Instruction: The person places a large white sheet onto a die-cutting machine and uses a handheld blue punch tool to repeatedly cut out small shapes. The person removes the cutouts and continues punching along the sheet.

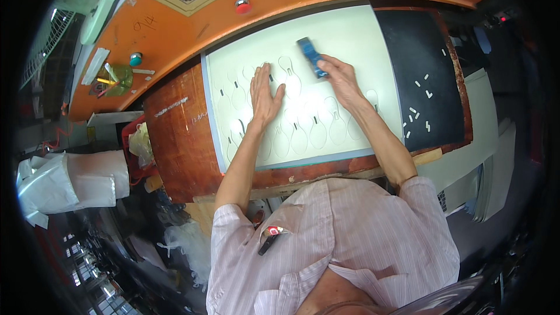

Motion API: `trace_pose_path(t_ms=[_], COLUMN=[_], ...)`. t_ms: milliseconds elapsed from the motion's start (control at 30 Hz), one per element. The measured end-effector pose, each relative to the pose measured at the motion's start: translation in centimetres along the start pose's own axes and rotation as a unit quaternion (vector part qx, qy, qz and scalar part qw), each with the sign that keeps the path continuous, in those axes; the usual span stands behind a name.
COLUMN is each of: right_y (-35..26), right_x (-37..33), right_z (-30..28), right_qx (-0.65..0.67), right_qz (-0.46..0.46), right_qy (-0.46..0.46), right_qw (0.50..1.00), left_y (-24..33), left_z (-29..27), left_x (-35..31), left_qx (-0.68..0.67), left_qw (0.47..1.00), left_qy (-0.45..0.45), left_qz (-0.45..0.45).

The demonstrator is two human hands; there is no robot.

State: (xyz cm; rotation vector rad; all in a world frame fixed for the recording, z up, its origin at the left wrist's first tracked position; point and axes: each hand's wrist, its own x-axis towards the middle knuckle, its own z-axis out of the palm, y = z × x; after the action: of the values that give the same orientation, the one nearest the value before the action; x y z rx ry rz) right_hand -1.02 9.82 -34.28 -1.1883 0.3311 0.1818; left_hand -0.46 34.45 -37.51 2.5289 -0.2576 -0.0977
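Note:
A large pale sheet or board (344, 29) lies before me, covered with rows of thin bottle-shaped outlines (297, 134). Small dark strips (235, 83) sit at the necks of several outlines. My left hand (266, 96) rests flat on the sheet, fingers stretched out and thumb apart, next to one of these shapes. Above the sheet's upper middle, my right hand (343, 79) grips a blue, elongated hand tool (309, 55) with a dark far end. Its exact kind is blurred; whether it touches the sheet I cannot tell.
An orange machine beam (198, 29) with a red button (242, 6) spans the far side. Right of the sheet, a black surface (408, 52) holds several small white pieces (429, 94). A worn reddish-brown board (175, 128) extends left. White wrapped bundles (76, 181) stand farther left.

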Motion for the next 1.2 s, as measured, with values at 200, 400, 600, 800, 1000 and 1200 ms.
trace_pose_path(t_ms=[200, 400, 600, 800, 1000, 1200], right_y=[-2.5, -3.0, -4.6, -6.7, -7.6, -9.1], right_x=[-4.6, -9.4, -11.2, -11.7, -12.3, -12.7], right_z=[-5.7, -6.9, -7.3, -10.5, -12.6, -16.4], right_qx=[-0.181, -0.326, -0.376, -0.468, -0.491, -0.414], right_qz=[-0.134, -0.303, -0.304, -0.251, -0.290, -0.250], right_qy=[0.089, 0.098, 0.094, 0.083, 0.094, 0.052], right_qw=[0.970, 0.890, 0.870, 0.843, 0.816, 0.874], left_y=[1.2, 12.4, 20.4, 21.6, 23.0, 24.7], left_z=[-0.8, 2.3, 6.6, 7.4, 7.5, 8.4], left_x=[-0.4, -0.6, 0.7, 0.4, 0.6, 1.0], left_qx=[-0.005, -0.440, -0.670, -0.605, -0.509, -0.425], left_qw=[0.999, 0.885, 0.689, 0.741, 0.816, 0.852], left_qy=[0.041, -0.141, -0.235, -0.270, -0.269, -0.304], left_qz=[-0.001, -0.061, -0.146, -0.109, -0.056, -0.024])
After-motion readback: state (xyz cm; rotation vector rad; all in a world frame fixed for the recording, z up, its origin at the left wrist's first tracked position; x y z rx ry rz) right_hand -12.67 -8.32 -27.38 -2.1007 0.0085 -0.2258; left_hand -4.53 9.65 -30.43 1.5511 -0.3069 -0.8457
